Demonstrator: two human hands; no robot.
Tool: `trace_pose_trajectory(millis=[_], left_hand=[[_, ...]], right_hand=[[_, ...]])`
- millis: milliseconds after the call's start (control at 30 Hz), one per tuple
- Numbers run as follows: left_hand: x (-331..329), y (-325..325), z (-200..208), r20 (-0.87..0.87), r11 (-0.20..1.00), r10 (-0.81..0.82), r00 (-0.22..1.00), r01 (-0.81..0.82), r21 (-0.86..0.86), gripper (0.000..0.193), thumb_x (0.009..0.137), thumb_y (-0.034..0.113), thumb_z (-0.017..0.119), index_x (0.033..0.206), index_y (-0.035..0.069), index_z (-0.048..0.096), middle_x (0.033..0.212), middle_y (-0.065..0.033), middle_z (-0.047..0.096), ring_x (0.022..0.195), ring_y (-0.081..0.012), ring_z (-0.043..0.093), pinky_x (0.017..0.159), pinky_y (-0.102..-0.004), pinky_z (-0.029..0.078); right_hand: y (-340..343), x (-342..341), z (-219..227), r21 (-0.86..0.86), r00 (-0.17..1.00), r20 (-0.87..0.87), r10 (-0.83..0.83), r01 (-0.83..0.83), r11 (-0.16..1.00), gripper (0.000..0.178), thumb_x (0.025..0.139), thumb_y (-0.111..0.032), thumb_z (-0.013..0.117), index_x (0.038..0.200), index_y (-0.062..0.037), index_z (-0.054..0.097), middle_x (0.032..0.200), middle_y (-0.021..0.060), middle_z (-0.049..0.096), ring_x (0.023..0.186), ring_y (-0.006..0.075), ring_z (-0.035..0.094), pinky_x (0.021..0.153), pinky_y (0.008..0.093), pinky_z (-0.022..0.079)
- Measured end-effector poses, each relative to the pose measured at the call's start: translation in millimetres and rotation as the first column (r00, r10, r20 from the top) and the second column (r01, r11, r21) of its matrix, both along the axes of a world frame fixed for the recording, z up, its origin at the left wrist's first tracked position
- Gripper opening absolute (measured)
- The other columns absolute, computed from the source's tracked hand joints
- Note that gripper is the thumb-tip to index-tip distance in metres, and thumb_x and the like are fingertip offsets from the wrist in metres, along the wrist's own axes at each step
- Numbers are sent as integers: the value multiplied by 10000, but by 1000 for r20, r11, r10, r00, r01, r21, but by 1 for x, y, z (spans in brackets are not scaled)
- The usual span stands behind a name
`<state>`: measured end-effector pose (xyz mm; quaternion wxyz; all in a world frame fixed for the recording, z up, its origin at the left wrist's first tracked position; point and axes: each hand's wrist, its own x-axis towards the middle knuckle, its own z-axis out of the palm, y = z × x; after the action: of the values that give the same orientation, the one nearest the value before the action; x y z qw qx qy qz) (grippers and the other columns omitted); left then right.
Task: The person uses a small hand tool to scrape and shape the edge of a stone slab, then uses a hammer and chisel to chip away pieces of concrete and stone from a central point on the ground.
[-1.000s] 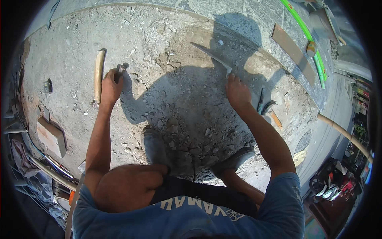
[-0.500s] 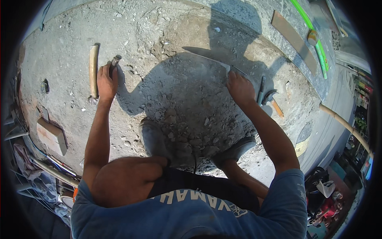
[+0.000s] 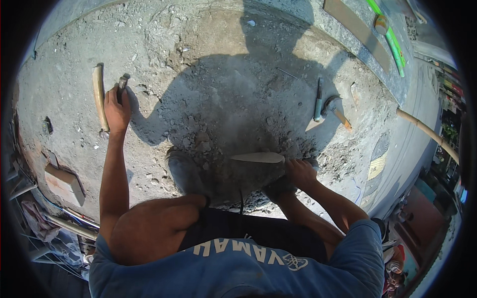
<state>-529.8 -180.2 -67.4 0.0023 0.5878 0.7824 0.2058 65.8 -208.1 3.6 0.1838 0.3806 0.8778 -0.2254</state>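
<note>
My right hand [image 3: 301, 174] is closed around the handle of a trowel [image 3: 258, 157]. Its long pointed blade lies leftward, low over the loose rubble between my boots, pointing toward my left boot [image 3: 184, 171]. On the left, my left hand [image 3: 118, 113] has its fingers closed around a short dark metal piece [image 3: 123, 83] resting on the ground; its exact kind is unclear. Just beside that hand lies a long pale wooden handle [image 3: 99, 102] with metal at its near end. Faint dust hangs ahead of the trowel.
Right of the rubble lie a teal-handled tool [image 3: 318, 102], a small orange-handled tool with a curved metal head [image 3: 338, 111] and a thin rod [image 3: 286, 73]. Farther off are a brown board [image 3: 357, 35] and a green bar [image 3: 395, 49]. A pale block [image 3: 64, 185] sits near left.
My right hand has drawn the trowel back toward my boots from farther out. My left hand keeps its hold on the dark metal piece. The whole view has shifted slightly.
</note>
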Motion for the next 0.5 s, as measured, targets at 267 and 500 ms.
trace_pose_trajectory(millis=[267, 500], left_hand=[[-1, 0, 1, -1, 999, -9, 1000, 8, -32, 305, 925, 159, 569, 1141, -57, 575, 1053, -231, 631, 980, -402, 600, 849, -439, 482], [-2, -4, 2, 21, 999, 45, 999, -45, -18, 328, 927, 201, 574, 1140, -48, 567, 1042, -236, 625, 961, -408, 599, 839, -442, 481]], right_hand=[[112, -34, -28, 372, 933, -131, -335, 360, 856, 200, 831, -169, 626, 965, -45, 544, 834, 131, 598, 744, 345, 624, 681, 447, 517], [18, -6, -1, 11, 984, 32, -173, 172, 985, 203, 837, -212, 623, 958, -63, 559, 848, 144, 622, 760, 366, 643, 698, 479, 532]])
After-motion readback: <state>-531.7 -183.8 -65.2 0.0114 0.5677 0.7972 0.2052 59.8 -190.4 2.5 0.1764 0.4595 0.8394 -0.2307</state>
